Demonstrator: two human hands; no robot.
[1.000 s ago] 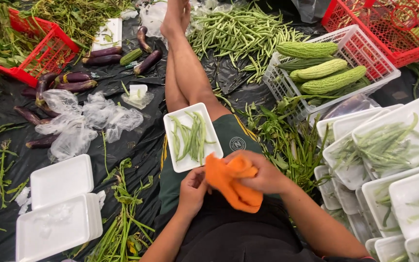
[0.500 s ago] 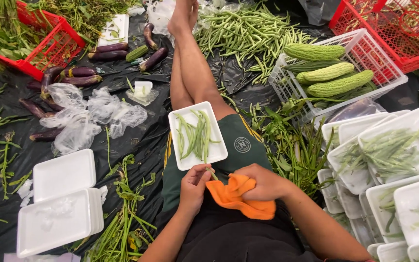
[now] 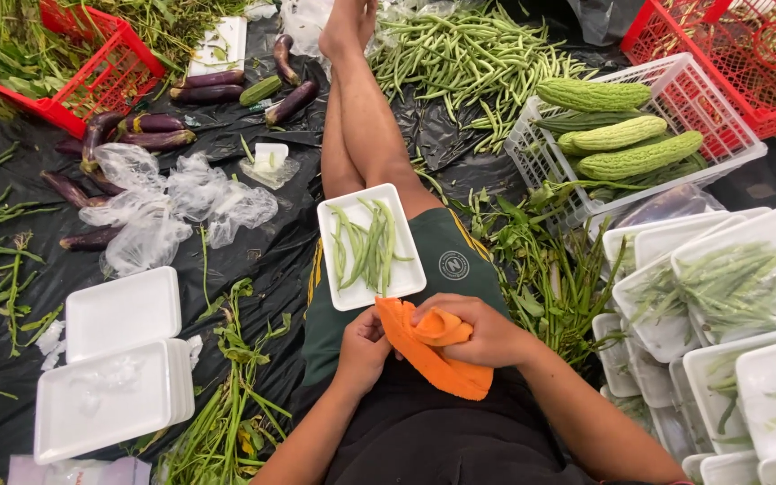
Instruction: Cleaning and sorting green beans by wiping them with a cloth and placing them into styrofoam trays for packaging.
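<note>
Orange cloth (image 3: 431, 355) bunched in right hand (image 3: 482, 334) & left hand (image 3: 363, 348), both clamped on it, fingertips hidden.

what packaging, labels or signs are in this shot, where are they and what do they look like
Foam tray: on the lap, white rectangle holding green beans.
Empty foam trays: lower left, white, stacked.
Wrapped trays: right, white, filmed over beans.
Round emblem: on green shorts, white.
Plastic bags: left, clear, crumpled.
Hands, left and right, hold orange cloth.

Bright, even daylight; sharp, slight edge distortion
</note>
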